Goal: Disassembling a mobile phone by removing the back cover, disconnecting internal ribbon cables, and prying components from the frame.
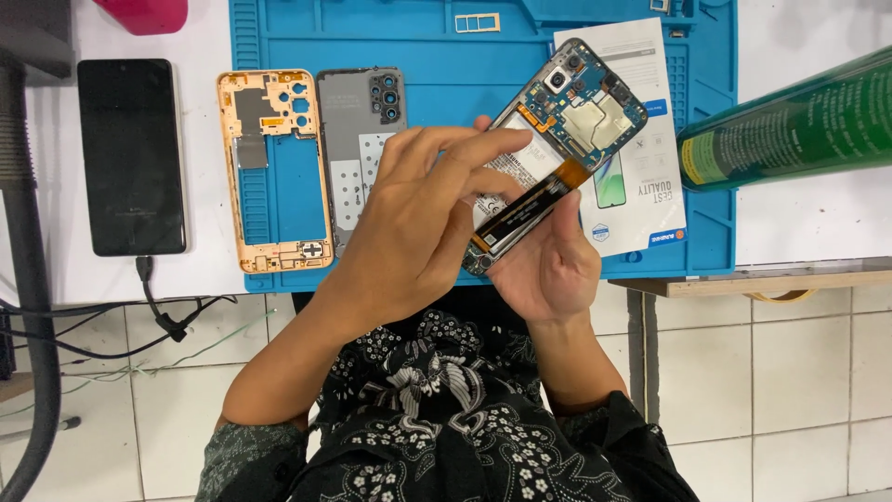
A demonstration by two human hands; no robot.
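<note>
Two bare forearms emerge from short dark sleeves (595, 423) of a black shirt (446, 409) printed with white flowers (small, densely scattered).

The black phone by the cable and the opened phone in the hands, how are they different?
The black phone lies flat on the white table; the opened phone is held tilted above the blue mat. The black phone shows only a smooth dark face; the opened phone shows its circuit board, battery and flat cables. A cable meets the black phone's bottom end; the left hand and right hand touch the opened phone. Both are long rectangles.
</note>
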